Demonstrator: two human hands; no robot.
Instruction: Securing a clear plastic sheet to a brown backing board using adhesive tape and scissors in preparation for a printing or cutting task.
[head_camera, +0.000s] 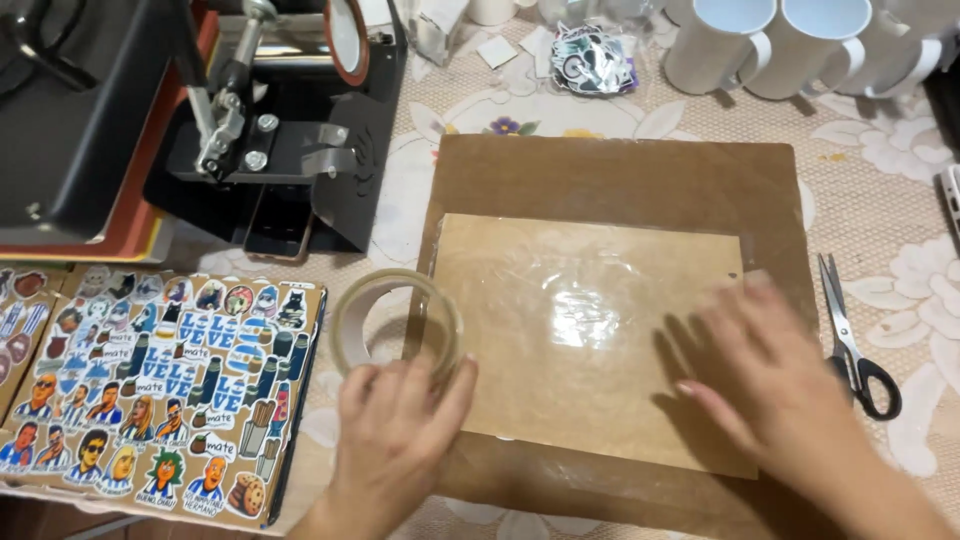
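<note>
The left hand (395, 440) closes its fingers around a tape roll (397, 325), a wide ring of clear tape stood on edge at the left rim of a brown board (620, 170), seemingly so the tape feeds straight across the work. The right hand (770, 375) is open and flat, blurred with motion, holding nothing; its palm presses the right end of a tan sheet (590, 330), apparently to hold it flat. The sheet lies in the middle of the board and shines where clear film covers it, with faint wrinkles catching the light. The board itself is matte, stiff and rectangular, resting on a lacy floral tablecloth (900, 260). Scissors (855, 345) with black handles lie just right of the board, within reach. To the near left sits a sticker sheet (165, 390) crowded with colourful cut-out figures. Far left stands a black metal heat press (150, 120); far right, white glossy mugs (780, 40) stand in a row.
</note>
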